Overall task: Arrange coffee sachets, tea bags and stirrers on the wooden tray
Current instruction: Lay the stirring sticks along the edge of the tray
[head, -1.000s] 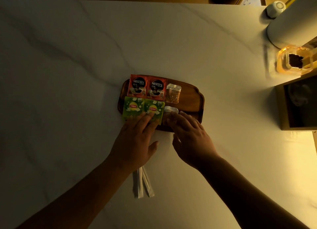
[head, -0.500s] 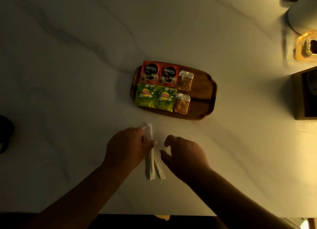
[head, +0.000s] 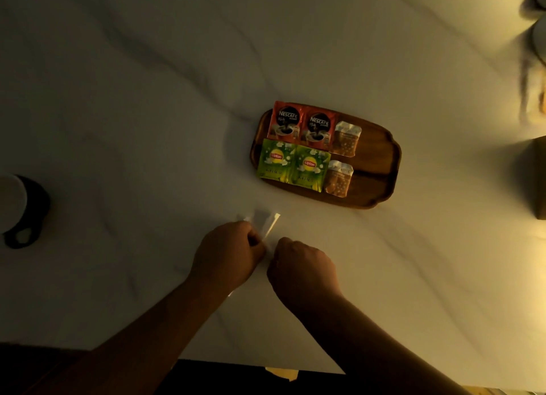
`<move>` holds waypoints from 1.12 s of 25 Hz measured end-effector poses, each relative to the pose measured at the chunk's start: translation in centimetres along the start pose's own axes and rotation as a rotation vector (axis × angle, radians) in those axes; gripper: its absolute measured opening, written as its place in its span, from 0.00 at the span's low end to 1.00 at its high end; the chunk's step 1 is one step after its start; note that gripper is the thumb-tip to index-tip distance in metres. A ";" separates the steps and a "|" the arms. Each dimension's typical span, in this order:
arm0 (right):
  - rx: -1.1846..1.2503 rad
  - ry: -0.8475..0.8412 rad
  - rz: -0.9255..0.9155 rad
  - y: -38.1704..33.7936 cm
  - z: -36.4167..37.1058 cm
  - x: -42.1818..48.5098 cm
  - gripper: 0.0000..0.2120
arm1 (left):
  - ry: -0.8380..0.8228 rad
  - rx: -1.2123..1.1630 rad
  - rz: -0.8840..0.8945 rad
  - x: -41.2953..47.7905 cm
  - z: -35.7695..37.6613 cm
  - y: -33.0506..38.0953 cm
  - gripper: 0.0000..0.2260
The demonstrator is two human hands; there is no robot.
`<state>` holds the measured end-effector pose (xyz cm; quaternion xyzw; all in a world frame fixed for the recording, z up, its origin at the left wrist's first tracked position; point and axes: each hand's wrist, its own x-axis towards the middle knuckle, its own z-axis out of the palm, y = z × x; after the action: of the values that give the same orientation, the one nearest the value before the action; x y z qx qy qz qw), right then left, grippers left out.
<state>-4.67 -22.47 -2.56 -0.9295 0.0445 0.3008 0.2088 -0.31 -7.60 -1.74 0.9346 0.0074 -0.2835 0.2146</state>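
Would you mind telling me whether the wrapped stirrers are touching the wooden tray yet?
Apart. The head view shows the stirrers gripped in the left hand, with bare white tabletop plainly visible between their tips and the tray.

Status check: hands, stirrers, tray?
Left hand shut on the stirrers, just off the tray. Right hand curled beside them, grip unclear. Sachets fill tray's left; right side bare, path clear.

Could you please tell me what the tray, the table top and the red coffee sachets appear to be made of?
The tray looks like dark wood with a smooth, slightly glossy finish: brown grain lines show. The table top looks like pale marble or a marble-look slab: grey veins run across it; real stone or laminate, I cannot tell. The red coffee sachets look like printed foil or plastic film, shiny and slightly creased.
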 end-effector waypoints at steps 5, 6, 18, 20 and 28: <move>0.076 -0.059 0.065 0.8 -1.4 0.4 0.07 | 0.008 -0.168 -0.040 0.5 -1.1 0.8 0.07; 0.111 -0.073 0.069 1.3 -1.9 0.3 0.06 | -0.001 -0.205 -0.031 0.7 -1.4 1.4 0.06; 0.831 0.265 0.245 11.6 -13.7 0.7 0.11 | 0.009 -0.436 0.115 6.9 -2.1 15.7 0.05; 0.866 0.282 0.244 12.9 -15.1 1.8 0.10 | 0.053 -0.384 0.119 8.1 -1.0 17.4 0.08; 0.807 0.275 0.311 14.9 -14.7 6.3 0.05 | 0.139 -0.154 0.183 10.9 1.3 19.9 0.09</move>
<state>5.32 -41.87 -0.78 -0.7874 0.3247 0.1610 0.4987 10.81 -27.39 -0.59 0.9296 -0.0412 -0.1959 0.3095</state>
